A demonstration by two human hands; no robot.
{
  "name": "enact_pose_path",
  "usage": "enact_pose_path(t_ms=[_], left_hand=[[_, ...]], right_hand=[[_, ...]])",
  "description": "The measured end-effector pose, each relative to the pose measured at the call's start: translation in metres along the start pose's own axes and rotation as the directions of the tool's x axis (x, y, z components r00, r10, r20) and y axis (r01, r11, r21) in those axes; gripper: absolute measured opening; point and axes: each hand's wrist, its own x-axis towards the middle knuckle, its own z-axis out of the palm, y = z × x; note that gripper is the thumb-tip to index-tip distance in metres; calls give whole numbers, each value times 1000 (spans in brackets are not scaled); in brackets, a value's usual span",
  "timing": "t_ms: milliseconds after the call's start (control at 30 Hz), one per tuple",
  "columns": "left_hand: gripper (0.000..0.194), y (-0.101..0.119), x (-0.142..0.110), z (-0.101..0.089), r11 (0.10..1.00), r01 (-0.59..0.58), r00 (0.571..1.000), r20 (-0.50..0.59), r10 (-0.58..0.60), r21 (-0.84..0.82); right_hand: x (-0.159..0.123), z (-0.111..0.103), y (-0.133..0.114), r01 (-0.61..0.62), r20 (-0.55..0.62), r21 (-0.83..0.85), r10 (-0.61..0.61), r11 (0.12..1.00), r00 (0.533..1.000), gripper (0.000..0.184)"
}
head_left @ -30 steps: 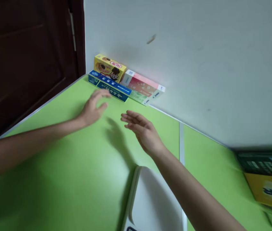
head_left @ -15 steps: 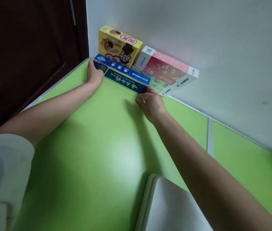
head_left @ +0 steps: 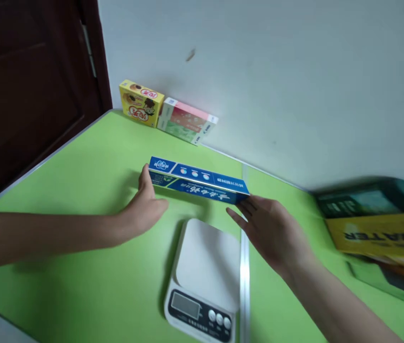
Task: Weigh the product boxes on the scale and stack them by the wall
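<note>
I hold a long blue box (head_left: 196, 182) by its two ends, lifted above the green table (head_left: 80, 181). My left hand (head_left: 143, 209) grips the left end. My right hand (head_left: 271, 228) grips the right end. The box hangs just beyond a white kitchen scale (head_left: 205, 276) with a small display and buttons, which sits on the table between my forearms.
A yellow snack box (head_left: 140, 102) and a pink-and-green box (head_left: 185, 121) stand against the white wall at the far corner. A dark door is at the left. Yellow and dark green cartons (head_left: 380, 228) lie at the right. A seam (head_left: 244, 267) runs across the table.
Both hands reached to the blue box at the wall, took its ends, and have carried it back toward me, over the far side of the scale.
</note>
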Motion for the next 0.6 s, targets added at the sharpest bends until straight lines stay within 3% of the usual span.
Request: enact_pose_path(t_ms=[167, 300, 367, 467, 533, 600], left_hand=[[99, -31, -70, 14, 998, -49, 980, 195, 40, 42], [97, -50, -101, 27, 989, -37, 971, 240, 2, 141], [95, -54, -105, 27, 971, -44, 977, 214, -7, 233], [91, -52, -97, 11, 909, -63, 988, 156, -3, 413], [89, -47, -82, -7, 837, -125, 990, 125, 69, 533], [89, -41, -58, -24, 728, -275, 961, 199, 192, 628]], right_hand=[[-92, -41, 8, -24, -70, 28, 26, 999, 997, 19], [-130, -51, 39, -84, -106, 98, 94, 992, 990, 43], [-136, -56, 51, -88, -103, 90, 98, 992, 990, 49], [-133, -71, 59, -68, -102, 11, 69, 998, 992, 62], [-127, -84, 59, -23, -99, -52, 18, 998, 995, 72], [-119, -93, 57, 61, -59, -136, -70, 989, 996, 81]])
